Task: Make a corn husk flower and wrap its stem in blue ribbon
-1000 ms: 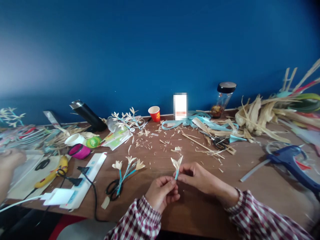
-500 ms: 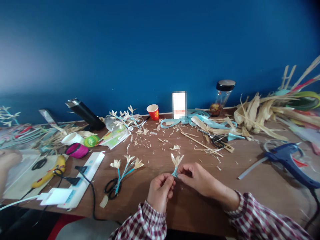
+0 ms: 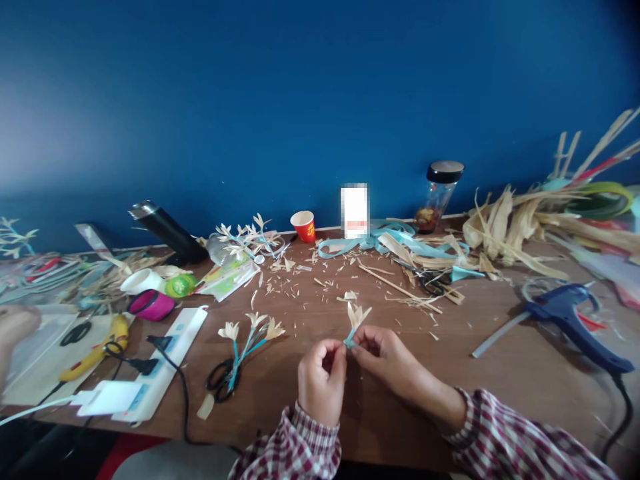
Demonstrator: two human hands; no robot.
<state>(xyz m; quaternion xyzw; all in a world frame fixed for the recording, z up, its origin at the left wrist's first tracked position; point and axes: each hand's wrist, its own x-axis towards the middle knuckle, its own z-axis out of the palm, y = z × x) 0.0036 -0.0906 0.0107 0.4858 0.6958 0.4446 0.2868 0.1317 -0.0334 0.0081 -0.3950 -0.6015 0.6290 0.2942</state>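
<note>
Between my two hands, above the table's front part, a small cream husk flower [image 3: 357, 316] stands upright on a short light-blue stem. My left hand [image 3: 324, 377] pinches the low end of that stem with thumb and forefinger. From the right, my right hand [image 3: 387, 353] closes its fingertips on the blue wrapping just under the petals. To the left lie finished-looking flowers [image 3: 256, 321] with blue stems, resting over the black handles of a pair of scissors [image 3: 218, 381]. A small cream husk scrap [image 3: 205, 406] is beside them.
A blue glue gun [image 3: 565, 313] lies at the right. Husks [image 3: 505, 223], light-blue ribbon [image 3: 400, 235], a glass bottle [image 3: 437, 197] and a red paper cup [image 3: 303, 227] stand along the wall. A power strip [image 3: 170, 367] with cords is at left; another person's hand [image 3: 17, 327] shows at the edge.
My left hand has turned a little more upright at the flower's stem. The flower leans slightly further right. The whole view has shifted a little.
</note>
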